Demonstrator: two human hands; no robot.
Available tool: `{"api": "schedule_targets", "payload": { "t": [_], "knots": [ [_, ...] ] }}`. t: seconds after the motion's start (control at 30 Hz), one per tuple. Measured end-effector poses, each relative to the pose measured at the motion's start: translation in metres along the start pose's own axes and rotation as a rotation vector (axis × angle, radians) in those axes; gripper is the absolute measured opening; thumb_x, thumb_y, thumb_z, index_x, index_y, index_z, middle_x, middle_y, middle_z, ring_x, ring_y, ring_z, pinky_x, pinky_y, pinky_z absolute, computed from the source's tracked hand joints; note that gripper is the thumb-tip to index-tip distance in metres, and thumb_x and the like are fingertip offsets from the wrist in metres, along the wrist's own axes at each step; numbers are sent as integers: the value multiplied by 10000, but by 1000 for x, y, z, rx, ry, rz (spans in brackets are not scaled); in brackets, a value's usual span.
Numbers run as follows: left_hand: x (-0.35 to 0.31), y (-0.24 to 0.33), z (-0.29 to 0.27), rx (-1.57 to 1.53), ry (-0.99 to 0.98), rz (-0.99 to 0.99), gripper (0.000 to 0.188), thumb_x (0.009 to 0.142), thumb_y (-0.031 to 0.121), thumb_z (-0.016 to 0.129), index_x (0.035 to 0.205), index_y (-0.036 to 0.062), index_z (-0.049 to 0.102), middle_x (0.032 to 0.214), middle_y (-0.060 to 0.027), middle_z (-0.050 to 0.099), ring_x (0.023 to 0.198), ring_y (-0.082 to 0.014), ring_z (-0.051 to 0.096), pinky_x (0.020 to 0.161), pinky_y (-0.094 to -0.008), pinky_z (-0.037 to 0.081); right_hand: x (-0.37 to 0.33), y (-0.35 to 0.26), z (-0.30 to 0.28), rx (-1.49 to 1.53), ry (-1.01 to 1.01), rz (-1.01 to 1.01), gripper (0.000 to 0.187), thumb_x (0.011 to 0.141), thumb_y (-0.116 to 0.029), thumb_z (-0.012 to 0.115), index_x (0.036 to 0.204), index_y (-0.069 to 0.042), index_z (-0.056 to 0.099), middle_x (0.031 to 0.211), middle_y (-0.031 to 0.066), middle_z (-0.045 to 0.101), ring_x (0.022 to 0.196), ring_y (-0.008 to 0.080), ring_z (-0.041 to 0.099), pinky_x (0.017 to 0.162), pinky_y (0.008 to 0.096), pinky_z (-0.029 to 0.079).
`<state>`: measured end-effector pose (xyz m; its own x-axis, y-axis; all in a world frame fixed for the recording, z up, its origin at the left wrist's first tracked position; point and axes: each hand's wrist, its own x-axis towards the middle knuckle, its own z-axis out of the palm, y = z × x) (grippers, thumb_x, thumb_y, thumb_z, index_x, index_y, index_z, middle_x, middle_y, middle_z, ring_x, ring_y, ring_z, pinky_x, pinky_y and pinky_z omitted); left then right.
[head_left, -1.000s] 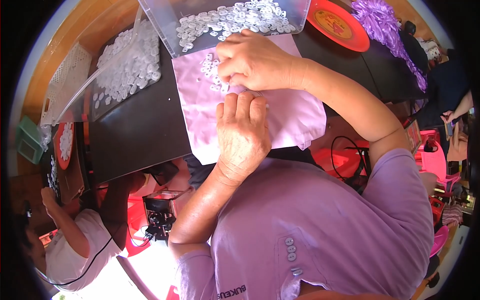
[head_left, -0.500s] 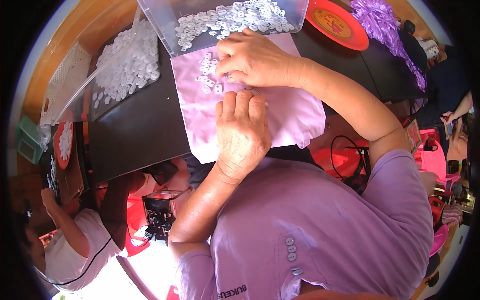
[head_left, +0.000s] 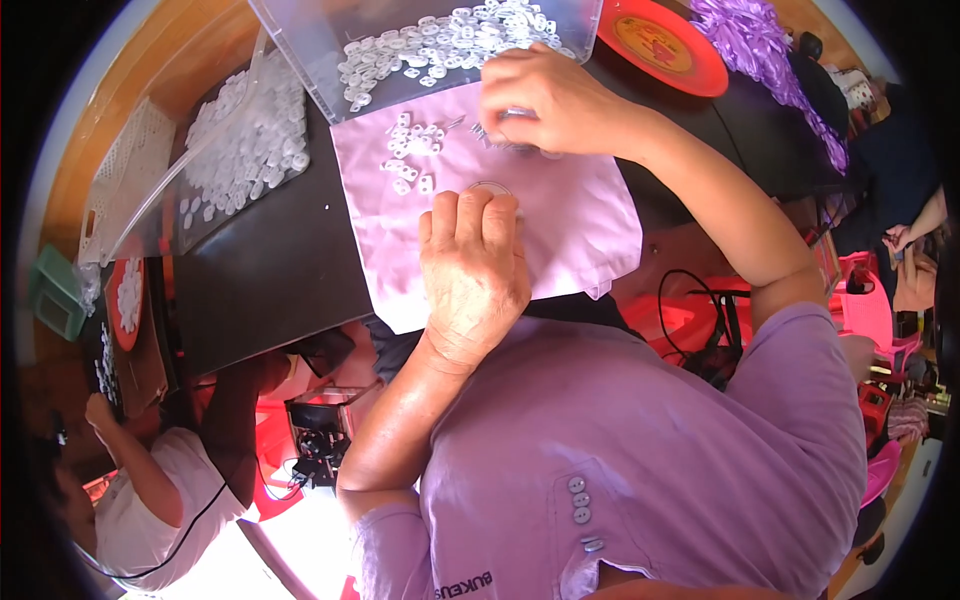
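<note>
A pink cloth [head_left: 590, 215] is spread in front of me. Over its middle, my left hand [head_left: 476, 260] is closed with fingers curled down; the rim of a thin, round piece [head_left: 490, 187] shows past its fingertips, the rest hidden. Farther up the cloth, my right hand [head_left: 555, 100] bends its fingers and thumb together beside small, thin metal-looking pieces [head_left: 480, 132]. Whatever is in its grip is too small to name. Left of these lies a loose group of small white plastic pieces with holes [head_left: 415, 142].
Beyond the cloth stands a clear plastic bin [head_left: 312, 75] with many white pieces. Another clear container [head_left: 165, 185] of white pieces is at the left. A red plate [head_left: 690, 62] and purple strands [head_left: 745, 45] lie at far right. A person [head_left: 160, 480] sits at lower left.
My right hand has moved right, away from the white pieces, and uncovered the thin metal-looking pieces. My left hand stays closed in nearly the same place on the cloth.
</note>
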<state>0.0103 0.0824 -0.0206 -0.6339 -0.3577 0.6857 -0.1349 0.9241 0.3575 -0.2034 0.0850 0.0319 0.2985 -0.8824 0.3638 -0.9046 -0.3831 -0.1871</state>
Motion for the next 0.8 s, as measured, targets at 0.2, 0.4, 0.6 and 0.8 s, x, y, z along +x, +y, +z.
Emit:
{"api": "schedule_targets", "payload": {
  "t": [0.2,0.4,0.6,0.8],
  "knots": [
    [4,5,-5,24,-47,-57,180,809,15,595,985,51,584,955,-92,599,839,-299,536,726,-406,423,28,7,28,-150,76,30,70,803,-218,640,778,-152,647,830,-5,599,949,180,591,811,391,376],
    [2,0,1,5,-3,-21,289,676,-9,603,957,32,548,953,-98,558,804,-292,506,666,-408,375,27,11,30,-222,-14,37,75,822,-180,609,772,-124,606,820,-8,572,900,187,553,792,366,371],
    [3,0,0,-5,0,-16,287,674,-10,603,953,31,546,951,-99,557,802,-292,504,663,-414,372,36,-5,28,-196,-60,48,62,788,-143,655,828,-103,629,862,10,628,946,204,574,842,386,376],
    [2,-2,0,-7,4,-38,226,718,-3,611,936,33,563,936,-107,567,800,-303,512,670,-417,381,65,-27,46,-217,-196,69,52,816,-114,628,859,-103,655,887,18,663,945,217,608,825,410,396]
  ]
}}
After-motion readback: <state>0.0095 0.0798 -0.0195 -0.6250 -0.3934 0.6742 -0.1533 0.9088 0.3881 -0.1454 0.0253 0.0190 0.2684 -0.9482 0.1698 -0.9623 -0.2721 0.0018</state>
